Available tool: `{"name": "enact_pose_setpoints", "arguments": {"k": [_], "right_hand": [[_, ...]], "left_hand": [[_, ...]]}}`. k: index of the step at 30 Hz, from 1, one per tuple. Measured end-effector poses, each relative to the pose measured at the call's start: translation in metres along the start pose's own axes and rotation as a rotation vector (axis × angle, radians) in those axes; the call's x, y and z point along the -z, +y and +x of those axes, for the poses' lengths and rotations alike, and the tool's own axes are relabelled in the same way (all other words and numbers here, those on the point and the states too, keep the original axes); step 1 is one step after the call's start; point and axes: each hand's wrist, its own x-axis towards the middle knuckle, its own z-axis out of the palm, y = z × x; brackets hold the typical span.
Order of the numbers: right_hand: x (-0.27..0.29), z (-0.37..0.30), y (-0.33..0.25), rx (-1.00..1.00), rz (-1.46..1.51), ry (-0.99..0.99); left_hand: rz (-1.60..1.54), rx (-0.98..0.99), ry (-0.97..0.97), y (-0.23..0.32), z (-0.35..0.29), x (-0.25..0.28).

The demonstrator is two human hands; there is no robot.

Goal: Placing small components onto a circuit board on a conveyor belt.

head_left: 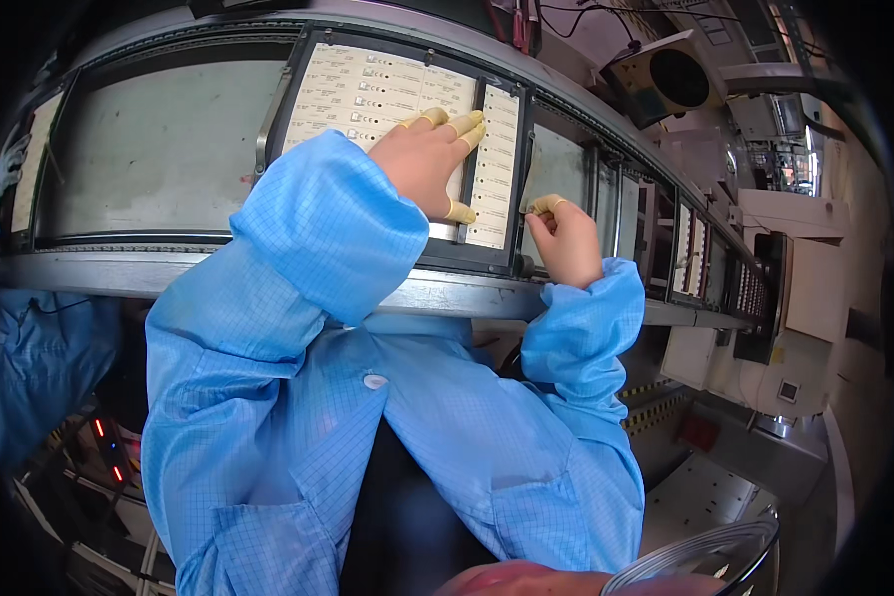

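Observation:
A cream panel, printed with rows of small marks and dark dots, lies in a dark rectangular frame on a conveyor. A dark bar crosses the frame, with a narrower cream strip to its right. My left hand lies over the panel, fingers spread toward the bar and the strip's edge. Yellow finger cots cover its fingertips. Just right of the frame, my right hand is closed in a pinch, also in yellow cots. Whatever is between those fingers is too small to make out.
The conveyor's metal front rail runs between my body and the frame. Further frames with pale strips stand along the line to the right. At far left, another person's gloved hand is by a similar panel. A round black fan-like unit stands behind.

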Motion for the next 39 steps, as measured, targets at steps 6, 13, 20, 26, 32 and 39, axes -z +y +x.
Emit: {"name": "enact_pose_setpoints", "arguments": {"k": [6, 13, 20, 26, 32, 39], "right_hand": [[-0.002, 0.024, -0.012, -0.095, 0.340, -0.133], [-0.017, 0.059, -0.039, -0.296, 0.757, -0.315], [-0.018, 0.046, -0.035, -0.118, 0.585, -0.206], [0.034, -0.015, -0.067, 0.212, 0.752, 0.147], [0.088, -0.079, -0.099, 0.980, 0.416, 0.767], [0.108, -0.087, -0.127, 0.954, 0.060, 0.954]], "left_hand": [[0.010, -0.027, 0.006, -0.001, 0.002, -0.004], [0.004, -0.025, -0.001, -0.002, 0.001, -0.005], [0.030, 0.015, -0.045, 0.004, 0.002, 0.000], [0.013, -0.111, 0.352, 0.023, -0.050, 0.044], [0.456, 0.530, 0.570, -0.041, -0.155, 0.039], [0.115, 0.481, 0.301, -0.037, -0.160, 0.040]]}}
